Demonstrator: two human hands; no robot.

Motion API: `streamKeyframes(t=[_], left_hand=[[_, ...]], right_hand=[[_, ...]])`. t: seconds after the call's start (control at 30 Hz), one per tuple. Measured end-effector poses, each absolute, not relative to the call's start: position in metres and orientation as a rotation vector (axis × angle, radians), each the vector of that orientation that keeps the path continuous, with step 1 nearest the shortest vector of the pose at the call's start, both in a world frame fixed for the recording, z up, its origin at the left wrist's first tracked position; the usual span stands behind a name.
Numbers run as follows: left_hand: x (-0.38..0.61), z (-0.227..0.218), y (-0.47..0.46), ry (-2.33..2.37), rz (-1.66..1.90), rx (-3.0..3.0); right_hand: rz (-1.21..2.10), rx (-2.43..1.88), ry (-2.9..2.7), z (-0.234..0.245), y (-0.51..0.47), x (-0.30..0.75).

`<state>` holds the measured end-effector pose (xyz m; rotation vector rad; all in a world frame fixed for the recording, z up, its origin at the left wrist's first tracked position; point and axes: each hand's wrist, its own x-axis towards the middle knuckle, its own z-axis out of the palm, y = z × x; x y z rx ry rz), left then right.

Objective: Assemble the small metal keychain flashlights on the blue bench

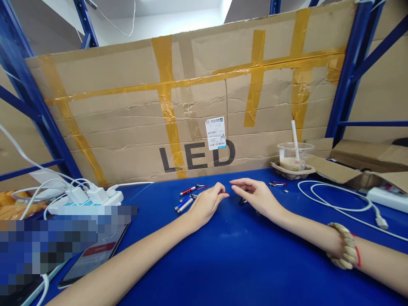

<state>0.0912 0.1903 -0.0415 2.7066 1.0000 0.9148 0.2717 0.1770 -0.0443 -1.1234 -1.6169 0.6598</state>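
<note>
My left hand (206,204) rests on the blue table (236,255), fingers curled and pinched together at the tips; what they hold, if anything, is too small to name. Just left of it lie several small pen-like keychain lights (185,200), red, blue and silver. My right hand (255,195) lies palm down with fingers stretched toward the left hand, a small dark object (242,202) half hidden under it. A beaded bracelet (346,251) circles my right wrist.
A taped cardboard wall marked LED (197,155) closes the back. A plastic cup with straw (295,156) sits in a pulp tray. White cable (338,199), open cardboard box (366,165), power strip with chargers (92,196), and a phone (92,257) lie around. Small parts (278,184) lie near the cup.
</note>
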Motion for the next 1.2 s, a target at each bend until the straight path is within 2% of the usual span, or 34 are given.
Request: streamKeyframes(t=[0.23,0.67,0.9,1.2], left_hand=[[0.0929,-0.0404,0.1893,0.959,0.985,2.696],[0.0943,-0.0385,0.1906,0.868,1.01,2.926],[0.0949,-0.0386,0.1905,0.863,0.978,3.06],[0.095,-0.0394,0.1907,0.833,0.97,3.092]], right_hand=[[0.706,-1.061,-1.564,-0.0451,0.177,0.2708],[0.584,-0.92,-1.695,-0.0381,0.1682,0.2674],[0.808,-0.998,-1.559,-0.0396,0.1725,0.2692],[0.941,-1.05,-1.536,-0.0414,0.1758,0.2718]])
